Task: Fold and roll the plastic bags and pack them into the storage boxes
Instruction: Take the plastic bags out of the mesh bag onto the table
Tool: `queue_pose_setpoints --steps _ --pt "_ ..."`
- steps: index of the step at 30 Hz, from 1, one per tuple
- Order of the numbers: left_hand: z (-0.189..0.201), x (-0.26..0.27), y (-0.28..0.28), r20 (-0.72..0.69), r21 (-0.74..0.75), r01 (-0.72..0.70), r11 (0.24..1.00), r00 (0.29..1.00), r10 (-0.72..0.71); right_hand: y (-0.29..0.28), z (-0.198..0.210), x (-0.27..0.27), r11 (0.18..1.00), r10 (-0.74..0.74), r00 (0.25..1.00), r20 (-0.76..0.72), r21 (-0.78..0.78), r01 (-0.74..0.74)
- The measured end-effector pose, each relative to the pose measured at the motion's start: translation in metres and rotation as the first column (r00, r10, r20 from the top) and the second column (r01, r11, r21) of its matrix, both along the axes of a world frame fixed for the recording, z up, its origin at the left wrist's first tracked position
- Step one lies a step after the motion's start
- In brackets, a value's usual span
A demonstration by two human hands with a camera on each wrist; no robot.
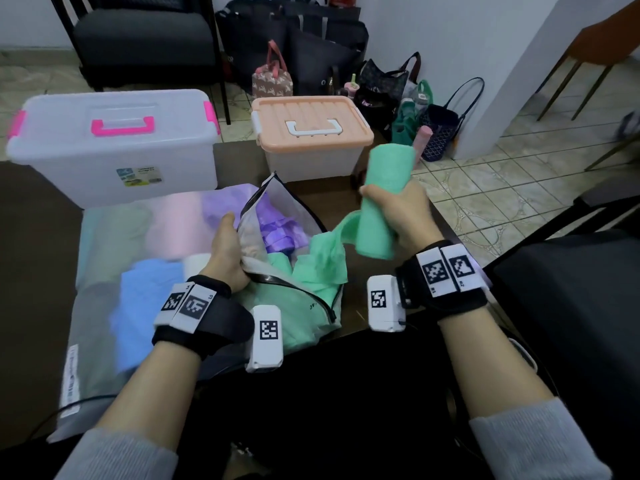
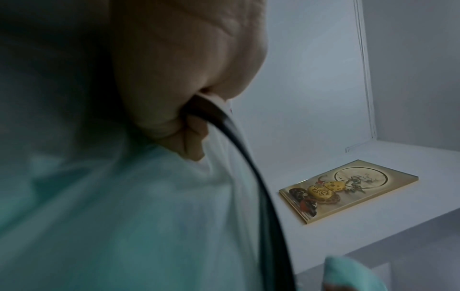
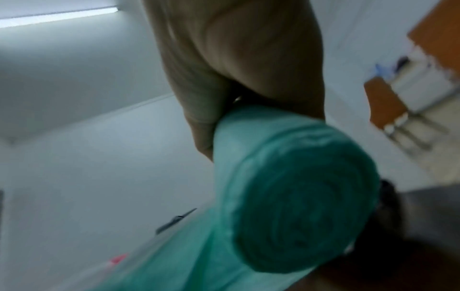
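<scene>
Right hand [image 1: 403, 216] gripped green bag roll [image 1: 382, 199] aloft; left hand [image 1: 225, 256] pinched zippered pouch [image 1: 298, 271] rim open on surface [image 1: 329, 188].

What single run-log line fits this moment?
right hand: grips green roll | left hand: holds pouch open | boxes: lids shut | stage: unpacking

Two lidded storage boxes [image 1: 114, 143] [image 1: 313, 136], one green roll [image 1: 384, 202], two hands [image 1: 227, 258] [image 1: 407, 213]
</scene>
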State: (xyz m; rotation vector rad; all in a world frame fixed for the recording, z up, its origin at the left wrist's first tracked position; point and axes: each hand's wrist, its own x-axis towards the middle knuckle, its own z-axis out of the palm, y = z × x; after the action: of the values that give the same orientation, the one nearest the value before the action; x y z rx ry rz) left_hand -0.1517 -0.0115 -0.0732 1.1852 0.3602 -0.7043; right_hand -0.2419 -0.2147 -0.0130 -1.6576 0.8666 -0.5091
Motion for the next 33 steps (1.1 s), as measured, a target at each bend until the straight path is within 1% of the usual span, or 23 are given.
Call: queue_pose_setpoints --steps 2,3,4,6,8,12,16,18,19,20,21,22,23,24,25,26,27,28,29,30,31,33 --pt "-0.003 0.0 -0.001 0.005 -0.002 -0.005 1.0 1.0 0.005 -0.022 -0.001 -0.016 0.964 -0.137 0.984 -0.118 -0.242 0.105" --pt "-0.004 0.001 -0.001 0.009 0.002 -0.004 1.0 1.0 0.004 -0.029 -0.003 -0.025 0.933 -0.183 0.967 -0.178 -0.342 0.113" --pt "-0.006 0.002 -0.002 0.016 0.003 -0.003 1.0 1.0 0.003 -0.035 -0.007 -0.034 0.905 -0.218 0.944 -0.247 -0.414 0.101" --pt "-0.01 0.003 -0.003 0.029 0.006 -0.001 1.0 1.0 0.001 -0.045 -0.017 -0.046 0.867 -0.279 0.884 -0.375 -0.494 0.064" --pt "-0.011 0.004 -0.003 0.033 0.014 -0.009 1.0 0.999 0.009 -0.054 -0.031 -0.05 0.846 -0.323 0.83 -0.455 -0.531 0.038" --pt "-0.016 0.005 -0.005 0.049 0.006 0.007 1.0 0.999 -0.008 -0.056 -0.055 -0.048 0.799 -0.368 0.711 -0.599 -0.594 -0.087" --pt "-0.02 0.009 -0.003 0.044 -0.004 0.033 0.999 0.999 -0.033 -0.053 -0.074 -0.044 0.82 -0.301 0.632 -0.714 -0.532 -0.211" --pt "-0.021 0.01 -0.002 0.032 0.005 0.062 0.998 0.998 -0.062 -0.055 -0.074 -0.041 0.857 -0.25 0.613 -0.749 -0.467 -0.22" --pt "-0.023 0.01 -0.002 0.032 0.023 0.077 0.997 0.996 -0.078 -0.057 -0.072 -0.04 0.878 -0.224 0.611 -0.759 -0.429 -0.21" --pt "-0.023 0.011 -0.002 0.036 0.043 0.093 0.995 0.995 -0.095 -0.057 -0.069 -0.039 0.881 -0.216 0.616 -0.758 -0.423 -0.211" --pt "-0.024 0.011 -0.002 0.038 0.06 0.106 0.993 0.993 -0.108 -0.055 -0.064 -0.039 0.851 -0.238 0.636 -0.735 -0.473 -0.228" --pt "-0.023 0.01 -0.002 0.039 0.068 0.11 0.992 0.993 -0.113 -0.05 -0.057 -0.039 0.782 -0.28 0.687 -0.671 -0.574 -0.242" --pt "-0.023 0.01 -0.002 0.04 0.071 0.106 0.992 0.993 -0.109 -0.041 -0.052 -0.038 0.688 -0.3 0.769 -0.565 -0.686 -0.235" --pt "-0.023 0.009 -0.002 0.044 0.065 0.101 0.993 0.994 -0.104 -0.03 -0.045 -0.038 0.619 -0.261 0.852 -0.453 -0.756 -0.212" --pt "-0.022 0.009 -0.001 0.048 0.052 0.097 0.994 0.994 -0.1 -0.016 -0.04 -0.037 0.625 -0.171 0.909 -0.381 -0.755 -0.199" --pt "-0.023 0.009 0.0 0.057 0.024 0.085 0.996 0.995 -0.087 -0.001 -0.035 -0.036 0.686 -0.067 0.93 -0.36 -0.694 -0.219" --pt "-0.022 0.01 0.002 0.071 -0.005 0.061 0.998 0.996 -0.061 0.013 -0.035 -0.034 0.768 0.036 0.918 -0.394 -0.577 -0.278" --pt "-0.022 0.011 0.004 0.09 -0.034 0.031 0.999 0.996 -0.028 0.026 -0.034 -0.032 0.83 0.134 0.878 -0.46 -0.432 -0.353" --pt "-0.02 0.011 0.005 0.107 -0.063 0.003 0.998 0.994 0.004 0.037 -0.036 -0.029 0.855 0.216 0.816 -0.537 -0.299 -0.423" --pt "-0.021 0.012 0.006 0.122 -0.092 -0.018 0.996 0.992 0.029 0.046 -0.039 -0.025 0.855 0.278 0.746 -0.604 -0.199 -0.48" --pt "-0.02 0.013 0.006 0.132 -0.125 -0.026 0.992 0.99 0.042 0.053 -0.043 -0.021 0.845 0.314 0.69 -0.652 -0.14 -0.517" --pt "-0.019 0.012 0.007 0.158 -0.197 -0.005 0.98 0.987 0.037 0.064 -0.053 -0.012 0.825 0.321 0.626 -0.71 -0.115 -0.554"
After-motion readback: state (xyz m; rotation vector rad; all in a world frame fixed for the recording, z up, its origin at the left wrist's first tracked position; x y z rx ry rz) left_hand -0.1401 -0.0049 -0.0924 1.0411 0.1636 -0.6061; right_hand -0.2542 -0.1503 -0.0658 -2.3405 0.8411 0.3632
